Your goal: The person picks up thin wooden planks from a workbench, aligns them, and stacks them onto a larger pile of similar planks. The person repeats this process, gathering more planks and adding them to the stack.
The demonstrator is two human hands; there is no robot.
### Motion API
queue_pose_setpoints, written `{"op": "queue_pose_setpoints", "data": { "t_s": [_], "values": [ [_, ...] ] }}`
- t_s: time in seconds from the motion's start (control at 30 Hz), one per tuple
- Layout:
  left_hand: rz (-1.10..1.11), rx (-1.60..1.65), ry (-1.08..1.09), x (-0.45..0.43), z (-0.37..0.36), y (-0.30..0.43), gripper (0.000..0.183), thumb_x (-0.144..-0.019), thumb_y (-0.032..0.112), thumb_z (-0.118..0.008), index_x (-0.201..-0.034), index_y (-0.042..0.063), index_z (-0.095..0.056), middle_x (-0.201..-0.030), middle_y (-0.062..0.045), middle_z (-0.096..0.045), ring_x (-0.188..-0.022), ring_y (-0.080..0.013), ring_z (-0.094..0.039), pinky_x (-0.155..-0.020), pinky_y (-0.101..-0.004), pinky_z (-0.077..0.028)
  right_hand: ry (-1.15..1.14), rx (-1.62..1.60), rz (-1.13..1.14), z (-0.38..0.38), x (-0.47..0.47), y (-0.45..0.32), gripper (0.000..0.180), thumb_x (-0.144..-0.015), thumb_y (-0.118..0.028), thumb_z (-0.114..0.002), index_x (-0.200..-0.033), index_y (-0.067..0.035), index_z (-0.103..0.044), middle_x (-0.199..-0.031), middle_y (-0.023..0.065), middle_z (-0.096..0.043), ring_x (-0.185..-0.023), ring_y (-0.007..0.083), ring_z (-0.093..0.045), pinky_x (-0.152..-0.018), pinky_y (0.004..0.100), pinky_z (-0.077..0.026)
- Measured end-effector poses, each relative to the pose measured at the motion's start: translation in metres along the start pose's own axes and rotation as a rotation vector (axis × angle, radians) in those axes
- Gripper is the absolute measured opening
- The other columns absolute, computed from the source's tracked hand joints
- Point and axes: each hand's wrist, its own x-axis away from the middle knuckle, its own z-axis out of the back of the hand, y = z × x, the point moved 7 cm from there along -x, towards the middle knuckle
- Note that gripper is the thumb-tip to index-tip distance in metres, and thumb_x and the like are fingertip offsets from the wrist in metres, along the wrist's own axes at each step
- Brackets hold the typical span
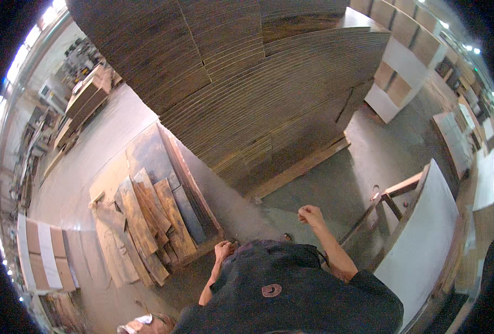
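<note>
My left hand (224, 250) hangs low by my side with its fingers curled, close to the corner of a low stack of wooden boards (172, 167). Whether it grips anything is hidden. My right hand (310, 215) is held out in front of me with the fingers folded in, and nothing shows in it. Before me rises a tall stack of thin dark brown panels (268, 100), their pale edges forming many layers. A wooden beam (301, 167) runs along its foot. Neither hand touches this stack.
Loose split veneer pieces (147, 217) lie on the low stack at left. On the right stands a white-topped table (422, 246) with a wooden frame. Cardboard boxes (397, 75) are piled at far right, and more cartons (46, 254) at left. Grey concrete floor (309, 188) lies between.
</note>
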Motion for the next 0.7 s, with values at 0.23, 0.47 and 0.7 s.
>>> {"op": "queue_pose_setpoints", "data": {
  "t_s": [0.23, 0.47, 0.7],
  "values": [
    [-0.031, -0.179, 0.045, 0.02, -0.016, -0.001, 0.025, -0.077, 0.015, -0.063, -0.092, -0.005, -0.068, -0.075, -0.011, -0.066, -0.063, -0.0159, -0.062, -0.057, -0.0294, -0.048, -0.035, -0.094, -0.041, 0.029, -0.007, 0.033, 0.019, -0.09, -0.021, -0.06, -0.09, -0.002, -0.061, -0.079, 0.0066, -0.062, -0.068, 0.0144, -0.059, -0.06, 0.0294, -0.049],
    [-0.012, -0.292, 0.019, 0.016, -0.035, -0.005, 0.033, -0.074, 0.021, -0.063, -0.095, -0.004, -0.067, -0.083, -0.013, -0.069, -0.073, -0.0191, -0.065, -0.071, -0.0322, -0.05, -0.093, -0.06, -0.023, 0.033, -0.003, 0.069, 0.021, -0.087, -0.025, -0.064, -0.092, -0.005, -0.06, -0.076, 0.0034, -0.063, -0.066, 0.013, -0.059, -0.059, 0.0283, -0.049],
    [-0.118, -0.375, 0.077, 0.016, -0.041, 0.004, 0.033, -0.074, 0.026, -0.064, -0.09, -0.003, -0.068, -0.081, -0.015, -0.068, -0.08, -0.0218, -0.065, -0.073, -0.0349, -0.049, -0.119, -0.097, -0.065, 0.047, 0.007, 0.104, 0.022, -0.089, -0.027, -0.061, -0.095, -0.006, -0.06, -0.081, 0.0032, -0.062, -0.071, 0.0139, -0.059, -0.066, 0.0294, -0.05]
  ]
}}
